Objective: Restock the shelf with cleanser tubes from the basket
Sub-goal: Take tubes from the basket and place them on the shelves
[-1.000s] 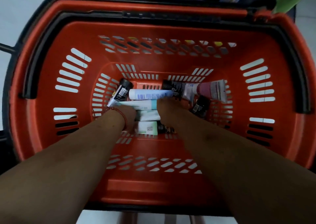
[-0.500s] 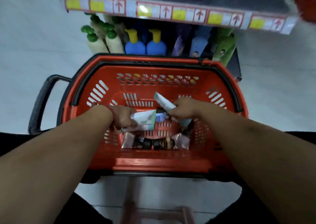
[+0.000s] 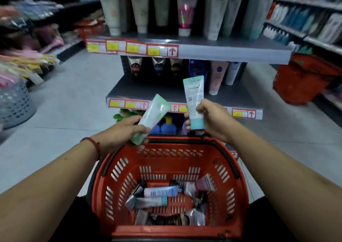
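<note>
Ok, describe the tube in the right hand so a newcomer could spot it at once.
Above the red basket, each hand holds a tube. The right hand grips the white tube upright, teal cap down; the left hand holds a pale green tube, tilted.

- Pale grey tiled floor — it runs down the aisle on both sides of the middle unit.
- Grey metal shelving unit straight ahead, with red-and-yellow price labels along its front edges.
- Dark side rack at left, its pink and yellow packets blurred.
- Grey perforated plastic bin on the floor, left.
- Tall shelving at right — a red plastic basket stands at its foot.
- Dim light throughout.
</note>
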